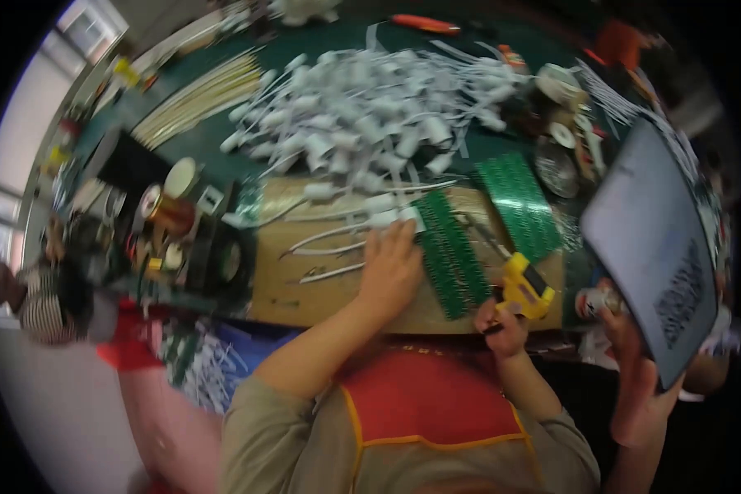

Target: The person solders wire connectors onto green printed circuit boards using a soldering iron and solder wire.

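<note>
My left hand (393,265) reaches over the brown work board, its fingers together and bent onto white cylindrical parts with wire leads (381,204) beside a green circuit board panel (446,255). Several white leads spread out left of this hand. My right hand (506,331) is closed around the handle of a yellow soldering gun (525,288). The gun's thin tip points up and left, over the gap between the first panel and a second green circuit board panel (519,206). Whether the tip touches anything is too blurred to tell.
A large heap of white wired parts (370,107) covers the far middle. At left are a copper-coloured spool (166,210) and a bundle of cream strips (198,99). At right, another person's hand (630,362) holds a large flat grey panel (654,239) near my right arm.
</note>
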Available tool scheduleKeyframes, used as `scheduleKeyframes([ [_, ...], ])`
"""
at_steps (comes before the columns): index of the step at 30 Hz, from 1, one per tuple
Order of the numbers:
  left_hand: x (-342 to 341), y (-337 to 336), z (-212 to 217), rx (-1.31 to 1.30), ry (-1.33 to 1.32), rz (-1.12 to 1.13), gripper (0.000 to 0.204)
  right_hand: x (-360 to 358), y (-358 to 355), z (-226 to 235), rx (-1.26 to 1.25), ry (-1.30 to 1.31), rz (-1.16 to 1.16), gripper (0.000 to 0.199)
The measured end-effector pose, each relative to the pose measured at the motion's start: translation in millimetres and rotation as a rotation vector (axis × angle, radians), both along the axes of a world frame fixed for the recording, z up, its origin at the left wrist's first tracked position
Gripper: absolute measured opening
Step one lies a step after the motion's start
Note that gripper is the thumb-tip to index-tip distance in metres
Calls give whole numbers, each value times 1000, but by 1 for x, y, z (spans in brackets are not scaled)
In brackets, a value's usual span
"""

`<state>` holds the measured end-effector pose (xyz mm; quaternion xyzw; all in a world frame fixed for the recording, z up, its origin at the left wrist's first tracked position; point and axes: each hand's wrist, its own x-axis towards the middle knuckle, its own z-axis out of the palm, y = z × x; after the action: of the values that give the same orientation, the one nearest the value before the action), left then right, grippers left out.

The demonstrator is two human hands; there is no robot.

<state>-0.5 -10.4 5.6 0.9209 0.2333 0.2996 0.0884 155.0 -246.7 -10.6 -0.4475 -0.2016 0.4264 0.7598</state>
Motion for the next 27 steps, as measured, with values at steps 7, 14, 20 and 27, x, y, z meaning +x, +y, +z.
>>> scheduleKeyframes([
  [7, -9, 3, 8, 4, 2, 1, 13, -2, 13, 12, 16, -26, 78, 70],
  [14, -1, 7, 7, 14, -44, 0, 13, -7, 18, 29, -36, -144, 84, 72],
  [20, -1, 7, 9, 10, -28, 12, 15, -13, 8, 36, -55, -97, 133, 76],
  [27, -1, 9, 10, -20, -83, -6, 15, -5, -10, 40, -146, -80, 329, 31],
])
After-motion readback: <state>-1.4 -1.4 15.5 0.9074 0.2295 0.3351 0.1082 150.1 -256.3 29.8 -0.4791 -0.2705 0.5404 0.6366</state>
